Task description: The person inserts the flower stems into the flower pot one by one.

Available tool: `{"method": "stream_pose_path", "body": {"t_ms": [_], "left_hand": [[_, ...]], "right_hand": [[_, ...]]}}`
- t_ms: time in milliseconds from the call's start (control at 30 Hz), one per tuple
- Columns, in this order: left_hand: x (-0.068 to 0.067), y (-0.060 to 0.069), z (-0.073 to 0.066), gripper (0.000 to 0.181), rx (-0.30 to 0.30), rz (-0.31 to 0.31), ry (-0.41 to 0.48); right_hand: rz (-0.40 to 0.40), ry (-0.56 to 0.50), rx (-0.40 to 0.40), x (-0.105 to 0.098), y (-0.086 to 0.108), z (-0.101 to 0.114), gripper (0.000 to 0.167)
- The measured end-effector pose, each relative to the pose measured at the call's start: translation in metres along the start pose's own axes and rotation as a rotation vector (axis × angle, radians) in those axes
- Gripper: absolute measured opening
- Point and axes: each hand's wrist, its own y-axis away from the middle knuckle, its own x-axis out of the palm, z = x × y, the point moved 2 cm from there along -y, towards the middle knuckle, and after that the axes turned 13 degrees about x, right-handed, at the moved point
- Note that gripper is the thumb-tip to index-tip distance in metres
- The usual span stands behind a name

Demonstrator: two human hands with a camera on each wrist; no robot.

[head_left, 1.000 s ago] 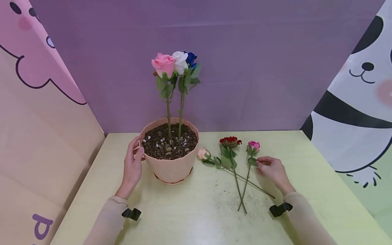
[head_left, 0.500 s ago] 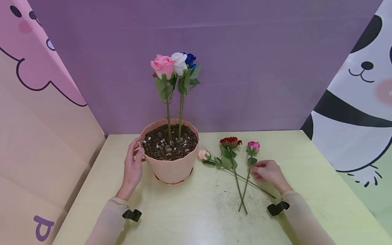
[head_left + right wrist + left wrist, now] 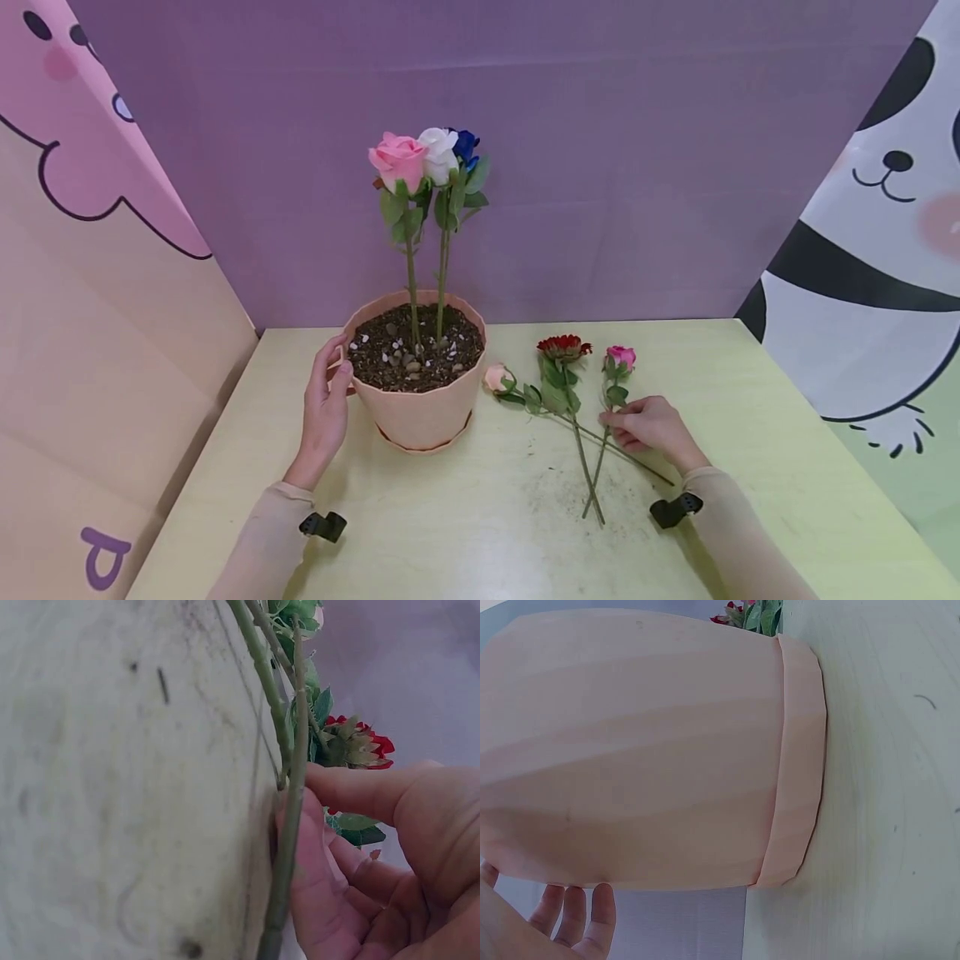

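A peach flowerpot [image 3: 420, 417] on a saucer is filled with dark soil and pebbles; pink [image 3: 399, 158], white [image 3: 439, 155] and blue [image 3: 466, 147] roses stand upright in it. My left hand [image 3: 324, 421] rests on its left side, fingertips [image 3: 604, 900] touching the outer wall. On the table my right hand [image 3: 648, 425] pinches the stem of a small hot-pink rose [image 3: 620, 358] below its leaves, thumb and forefinger together. In the right wrist view a green stem [image 3: 300, 712] runs past the fingertips. Beside it lie a dark red flower [image 3: 564, 348] and a pale peach rose [image 3: 497, 377], stems crossing.
The pale table [image 3: 465, 533] carries scattered soil specks [image 3: 558, 496] near the crossed stems. A purple backdrop [image 3: 600, 192] stands behind, with printed panels at left and right, the right one showing a panda [image 3: 892, 275].
My right hand has moved left and slightly down, from beside the hot-pink rose's leaves onto its stem, and its fingers have closed there. My left hand stays at the pot.
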Motion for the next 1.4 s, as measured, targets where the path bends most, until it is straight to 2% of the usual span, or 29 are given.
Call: {"method": "stream_pose_path", "body": {"t_ms": [233,367,600,1000,1200,1400], "left_hand": [[-0.001,-0.002,-0.002,0.049,-0.01,0.009,-0.002],[-0.001,0.0,-0.002,0.049,-0.009,0.011,-0.002],[0.0,0.002,0.0,0.049,-0.013,0.018,-0.003],[-0.001,0.002,0.001,0.049,-0.001,0.015,-0.006],[-0.001,0.003,0.001,0.048,0.005,0.009,-0.001],[-0.001,0.001,0.0,0.049,0.017,0.012,-0.003]], "right_hand": [[-0.001,-0.008,0.019,0.001,0.002,0.002,0.033],[-0.003,-0.019,0.038,0.002,0.001,0.002,0.037],[-0.012,-0.091,0.054,0.003,0.001,0.0,0.036],[-0.101,-0.157,-0.032,-0.013,0.002,0.0,0.043],[-0.141,-0.278,-0.114,-0.014,0.001,0.001,0.041],[-0.176,-0.412,-0.175,-0.016,-0.002,0.003,0.052]]}}
